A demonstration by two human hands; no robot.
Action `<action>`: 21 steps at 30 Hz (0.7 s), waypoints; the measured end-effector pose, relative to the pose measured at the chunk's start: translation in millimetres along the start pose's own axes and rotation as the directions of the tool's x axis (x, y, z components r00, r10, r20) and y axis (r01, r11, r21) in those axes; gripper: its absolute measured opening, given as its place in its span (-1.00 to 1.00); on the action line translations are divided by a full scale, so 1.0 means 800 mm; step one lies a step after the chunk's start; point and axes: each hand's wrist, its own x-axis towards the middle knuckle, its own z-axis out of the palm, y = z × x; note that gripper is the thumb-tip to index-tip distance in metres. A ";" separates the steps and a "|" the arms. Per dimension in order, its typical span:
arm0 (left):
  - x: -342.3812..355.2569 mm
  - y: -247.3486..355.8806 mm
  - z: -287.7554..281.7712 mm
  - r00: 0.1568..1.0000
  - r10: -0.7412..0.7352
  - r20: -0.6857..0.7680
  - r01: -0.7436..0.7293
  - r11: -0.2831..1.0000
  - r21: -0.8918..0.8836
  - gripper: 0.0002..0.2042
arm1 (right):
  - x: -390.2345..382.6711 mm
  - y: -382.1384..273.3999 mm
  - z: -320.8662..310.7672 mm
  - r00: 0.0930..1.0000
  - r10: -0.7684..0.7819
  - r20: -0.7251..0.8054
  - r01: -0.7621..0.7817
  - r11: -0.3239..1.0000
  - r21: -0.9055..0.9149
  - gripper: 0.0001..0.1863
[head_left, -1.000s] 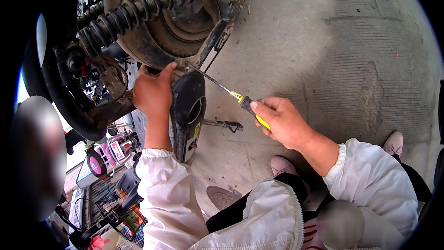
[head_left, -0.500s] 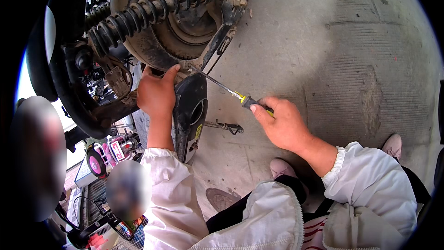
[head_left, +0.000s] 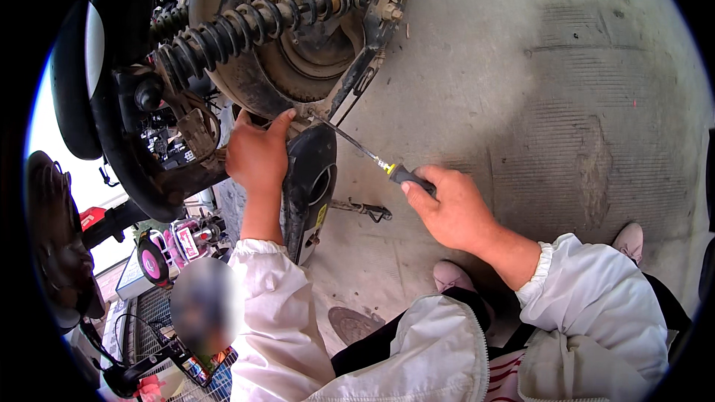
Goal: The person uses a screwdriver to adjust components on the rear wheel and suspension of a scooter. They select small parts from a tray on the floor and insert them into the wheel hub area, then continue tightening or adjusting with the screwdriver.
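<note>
My right hand [head_left: 450, 205] is closed around the grey-and-yellow handle of a screwdriver [head_left: 381, 162]. Its long thin shaft slants up to the left, and the tip meets a dirty bracket [head_left: 307, 113] by the lower edge of the wheel [head_left: 223, 74]. Just left of that tip, my left hand [head_left: 257, 152] rests against the wheel's lower edge, thumb and forefinger spread; its other fingers are mostly hidden. Below the bracket is a black housing [head_left: 307, 167] with a round opening, close to my left wrist. A coil-spring shock absorber [head_left: 249, 26] crosses in front of the wheel.
A black curved frame tube [head_left: 123, 152] runs down the left side. From beside the housing, a thin metal stand [head_left: 361, 210] sticks out over the concrete floor [head_left: 462, 89]. A pink-and-black round item [head_left: 154, 259] and a wire basket [head_left: 145, 316] are at lower left.
The whole view has shifted slightly, moving the wheel and frame a little right and down. The screwdriver tip stays at the bracket. More yellow on its handle is covered, and both hands keep their places.
</note>
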 end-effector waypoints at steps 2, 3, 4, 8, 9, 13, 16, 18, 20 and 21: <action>-0.003 0.002 -0.008 1.000 -0.028 0.013 0.028 0.998 0.049 -0.47 | 0.026 0.019 -0.024 0.809 0.222 0.545 -0.565 0.552 0.613 -0.71; -0.002 0.004 -0.010 0.999 -0.042 0.013 0.041 0.997 0.066 -0.49 | 0.035 0.022 -0.033 0.626 0.110 0.772 -0.780 0.118 0.615 -0.72; -0.003 0.004 -0.010 0.999 -0.041 0.018 0.040 0.998 0.052 -0.49 | 0.031 0.017 -0.033 0.652 0.164 0.740 -0.758 0.160 0.632 -0.73; -0.002 -0.002 -0.005 1.000 -0.019 0.024 0.019 0.999 0.029 -0.44 | 0.018 0.020 -0.019 0.909 0.224 0.351 -0.384 0.776 0.501 -0.75; -0.001 -0.006 -0.003 1.000 -0.015 0.019 0.015 0.999 0.035 -0.41 | 0.017 0.017 -0.018 0.900 0.226 0.373 -0.407 0.743 0.531 -0.75; -0.003 -0.004 -0.005 1.000 -0.007 0.005 0.007 1.000 -0.005 -0.42 | 0.013 0.002 -0.017 0.858 0.238 0.455 -0.499 0.595 0.630 -0.72; -0.005 0.002 -0.007 1.000 -0.018 0.006 0.018 1.000 0.003 -0.49 | 0.023 0.012 -0.025 0.693 0.198 0.693 -0.721 0.228 0.655 -0.66; -0.003 -0.003 -0.005 1.000 -0.015 -0.007 0.015 1.000 0.020 -0.48 | 0.023 0.011 -0.027 0.689 0.213 0.693 -0.723 0.260 0.640 -0.67; -0.005 -0.007 -0.004 0.999 -0.025 -0.033 0.028 0.996 0.081 -0.47 | 0.017 0.005 -0.028 0.767 0.233 0.597 -0.636 0.397 0.662 -0.71; -0.002 -0.007 -0.003 0.999 -0.026 -0.048 0.031 0.994 0.104 -0.47 | 0.012 0.005 -0.024 0.831 0.229 0.508 -0.543 0.536 0.647 -0.72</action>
